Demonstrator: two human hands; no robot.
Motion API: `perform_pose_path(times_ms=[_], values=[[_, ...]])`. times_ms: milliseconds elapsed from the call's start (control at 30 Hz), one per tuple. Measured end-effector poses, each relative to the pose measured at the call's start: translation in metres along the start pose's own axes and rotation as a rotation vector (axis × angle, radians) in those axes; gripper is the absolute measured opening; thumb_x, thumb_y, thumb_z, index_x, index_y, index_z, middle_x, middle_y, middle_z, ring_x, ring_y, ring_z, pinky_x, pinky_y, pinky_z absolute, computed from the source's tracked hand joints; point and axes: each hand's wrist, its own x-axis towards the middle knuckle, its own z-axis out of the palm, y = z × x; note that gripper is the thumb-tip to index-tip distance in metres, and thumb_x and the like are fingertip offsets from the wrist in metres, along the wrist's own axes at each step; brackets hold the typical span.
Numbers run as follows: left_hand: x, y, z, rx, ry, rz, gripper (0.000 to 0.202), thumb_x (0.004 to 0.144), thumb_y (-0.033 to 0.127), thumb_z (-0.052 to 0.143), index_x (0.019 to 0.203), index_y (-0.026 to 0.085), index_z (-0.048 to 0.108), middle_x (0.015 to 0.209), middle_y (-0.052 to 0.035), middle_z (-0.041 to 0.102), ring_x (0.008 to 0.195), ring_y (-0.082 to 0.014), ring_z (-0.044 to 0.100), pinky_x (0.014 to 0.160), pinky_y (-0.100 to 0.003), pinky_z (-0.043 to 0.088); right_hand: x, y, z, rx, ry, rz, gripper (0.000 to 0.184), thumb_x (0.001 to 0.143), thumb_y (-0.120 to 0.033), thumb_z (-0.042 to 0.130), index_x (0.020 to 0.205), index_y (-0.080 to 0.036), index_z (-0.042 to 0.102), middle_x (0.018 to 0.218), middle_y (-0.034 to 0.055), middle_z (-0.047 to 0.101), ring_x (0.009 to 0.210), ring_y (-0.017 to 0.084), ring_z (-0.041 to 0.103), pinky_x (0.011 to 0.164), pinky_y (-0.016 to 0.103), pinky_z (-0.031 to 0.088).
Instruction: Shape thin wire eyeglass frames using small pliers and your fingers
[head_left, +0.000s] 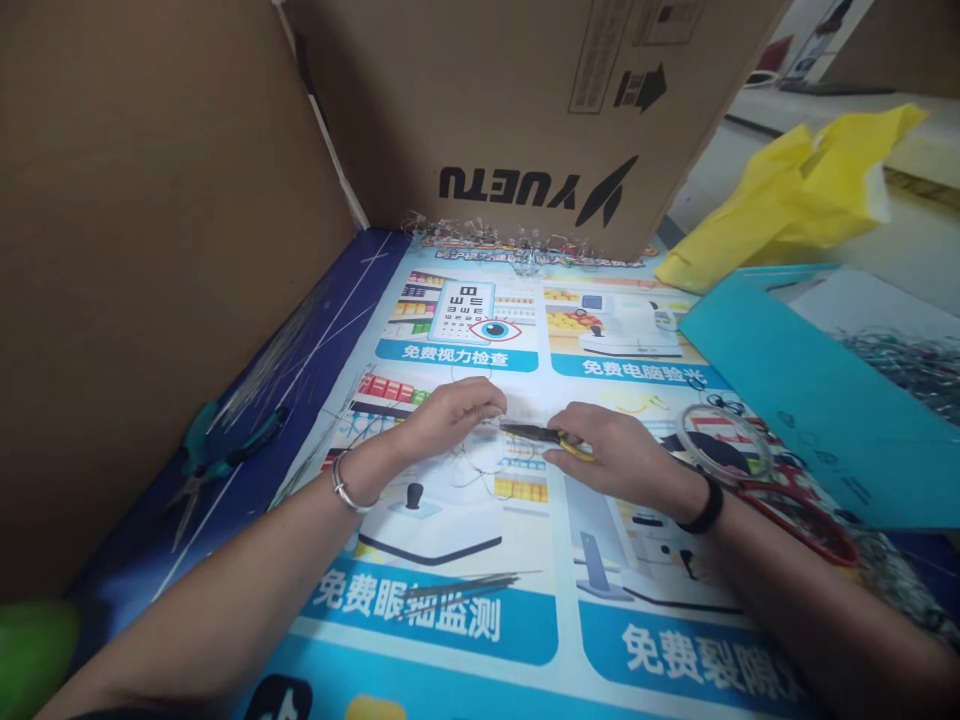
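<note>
Over the printed poster [529,480], my left hand [454,415] is closed, thumb and fingertips pinching a thin wire [487,425]. Fine loops of it seem to hang below the fingers. My right hand [619,450] grips a pair of scissors [532,432] with dark blades and yellow handles. Their tips point left and reach the wire close to my left fingertips. Whether the blades touch the wire is too small to tell. A bundle of thin dark wire pieces [465,592] lies on the poster nearer to me.
Teal-handled pliers [221,450] and loose straight wires [274,360] lie at the left. Cardboard walls [525,110] stand behind and left, with small wire bits along the base. At right are a clear round container [724,440], a red ring [799,520], a blue box [825,400] and a yellow bag [787,190].
</note>
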Motion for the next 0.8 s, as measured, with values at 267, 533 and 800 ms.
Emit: perform_pose_path(times_ms=[267, 533, 800], values=[[0.001, 0.005, -0.003, -0.187, -0.051, -0.084, 0.016, 0.088, 0.022, 0.047, 0.081, 0.016, 0.06, 0.078, -0.0028, 0.062, 0.075, -0.0098, 0.056, 0.07, -0.023, 0.046, 0.0, 0.009, -0.001, 0.074, 0.009, -0.112, 0.024, 0.082, -0.039, 0.051, 0.096, -0.02, 0.058, 0.09, 0.0059, 0.062, 0.085, 0.018, 0.057, 0.072, 0.029, 0.043], [0.003, 0.011, -0.007, -0.356, -0.073, -0.165, 0.015, 0.084, 0.022, 0.051, 0.078, 0.015, 0.062, 0.075, -0.0033, 0.063, 0.073, -0.0099, 0.057, 0.07, -0.024, 0.047, 0.001, 0.01, -0.003, 0.174, 0.017, -0.169, 0.023, 0.082, -0.037, 0.052, 0.095, -0.019, 0.058, 0.083, 0.0051, 0.06, 0.075, 0.016, 0.054, 0.065, 0.027, 0.042], [0.003, 0.013, -0.008, -0.43, -0.087, -0.189, 0.014, 0.084, 0.022, 0.05, 0.079, 0.016, 0.062, 0.077, -0.0035, 0.063, 0.075, -0.0098, 0.057, 0.073, -0.024, 0.046, 0.002, 0.008, 0.001, 0.203, 0.055, -0.192, 0.025, 0.083, -0.038, 0.051, 0.096, -0.018, 0.059, 0.081, 0.0055, 0.061, 0.072, 0.015, 0.054, 0.065, 0.026, 0.041]])
